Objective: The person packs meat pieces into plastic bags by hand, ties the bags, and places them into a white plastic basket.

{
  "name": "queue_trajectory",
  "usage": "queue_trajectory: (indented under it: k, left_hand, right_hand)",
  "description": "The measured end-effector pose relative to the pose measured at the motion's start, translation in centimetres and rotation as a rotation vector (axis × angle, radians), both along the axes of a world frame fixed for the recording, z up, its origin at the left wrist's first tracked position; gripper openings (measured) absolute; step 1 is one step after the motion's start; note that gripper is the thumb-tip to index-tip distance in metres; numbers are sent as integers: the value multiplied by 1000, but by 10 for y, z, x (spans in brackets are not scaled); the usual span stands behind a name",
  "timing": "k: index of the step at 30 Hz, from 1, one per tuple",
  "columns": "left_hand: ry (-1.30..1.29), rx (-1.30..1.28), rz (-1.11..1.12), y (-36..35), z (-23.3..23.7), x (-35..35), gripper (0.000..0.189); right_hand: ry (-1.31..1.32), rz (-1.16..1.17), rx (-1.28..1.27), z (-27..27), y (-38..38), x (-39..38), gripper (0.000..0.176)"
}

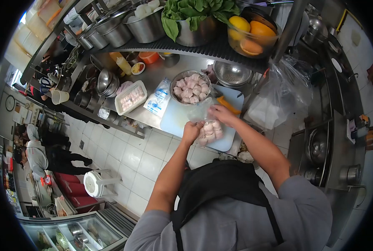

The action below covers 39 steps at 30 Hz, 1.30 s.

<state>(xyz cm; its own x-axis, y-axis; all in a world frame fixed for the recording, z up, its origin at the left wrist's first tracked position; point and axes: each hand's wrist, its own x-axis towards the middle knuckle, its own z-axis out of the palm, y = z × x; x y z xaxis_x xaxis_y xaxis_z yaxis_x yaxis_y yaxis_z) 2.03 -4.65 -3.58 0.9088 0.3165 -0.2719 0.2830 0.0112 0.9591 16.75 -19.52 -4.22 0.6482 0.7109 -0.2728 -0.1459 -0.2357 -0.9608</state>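
Between my hands hangs a clear plastic bag point(210, 133) with several pale pink meat pieces packed in its lower part. My left hand point(192, 131) is closed on the bag's left side. My right hand point(221, 115) pinches its upper right part, where the loose plastic stands up. Under the bag lies a light blue cutting board point(176, 122). Just beyond sits a steel bowl point(172, 95) heaped with similar meat chunks point(190, 88). A knife with a yellow-orange handle point(228, 105) rests on the board, right of the bowl.
Left of the board are a printed plastic bag pack point(157, 97) and a white basket point(131, 98) of meat. A steel colander point(231, 74) stands behind. A shelf point(153, 47) with pots, leafy greens and fruit overhangs the counter. Plastic bags point(278, 92) hang at right; people point(38, 152) stand far left.
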Motion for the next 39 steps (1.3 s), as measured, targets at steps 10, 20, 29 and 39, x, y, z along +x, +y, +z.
queue_trajectory:
  k: [10, 20, 29, 39]
  left_hand:
    - [-59, -22, 83, 18, -24, 11, 19]
    - [14, 269, 58, 14, -8, 5, 24]
    - [47, 178, 61, 36, -26, 11, 28]
    - [-73, 379, 17, 27, 20, 2, 22]
  right_hand:
    - [-126, 133, 50, -39, -1, 9, 18]
    - [-271, 87, -55, -39, 8, 8, 22]
    - [-162, 96, 24, -61, 9, 14, 14]
    - [-123, 35, 167, -25, 3, 3, 17]
